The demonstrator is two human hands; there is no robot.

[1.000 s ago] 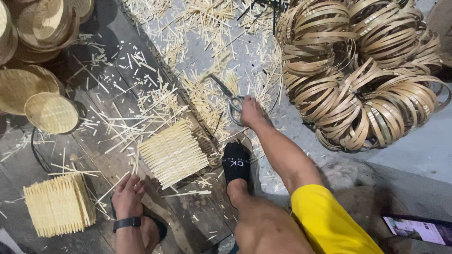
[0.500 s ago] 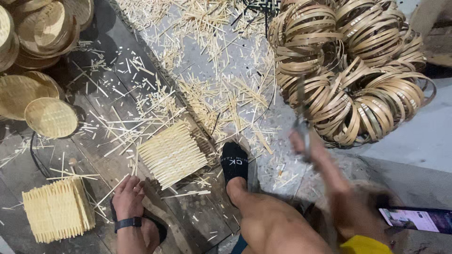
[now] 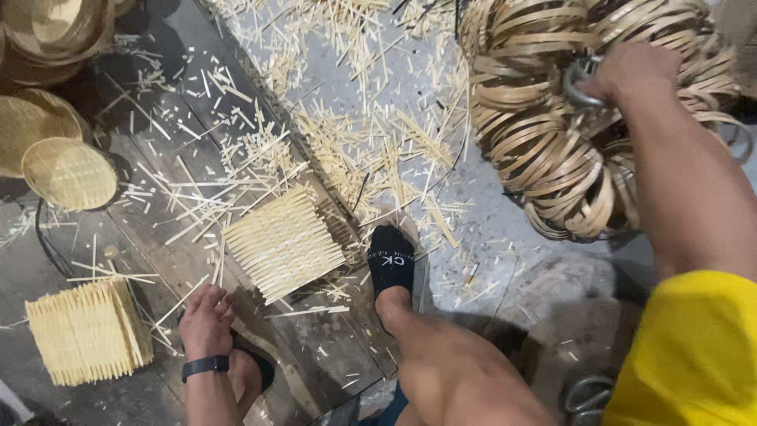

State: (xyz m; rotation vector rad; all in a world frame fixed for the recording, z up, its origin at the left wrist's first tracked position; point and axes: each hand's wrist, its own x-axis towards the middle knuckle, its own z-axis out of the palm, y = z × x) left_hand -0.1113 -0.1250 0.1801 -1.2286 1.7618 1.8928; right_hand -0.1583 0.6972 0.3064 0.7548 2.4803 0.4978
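Two hands — right hand (image 3: 631, 71) grips metal scissors (image 3: 579, 79), probably; left hand (image 3: 206, 319) splayed flat on plank (image 3: 158, 237).

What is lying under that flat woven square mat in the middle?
The woven square mat lies on dark wooden planks strewn with loose bamboo splints. Whatever sits directly beneath its middle is covered.

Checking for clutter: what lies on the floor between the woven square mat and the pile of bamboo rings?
In the head view, loose bamboo sticks litter the floor between the woven mat and the bamboo rings.
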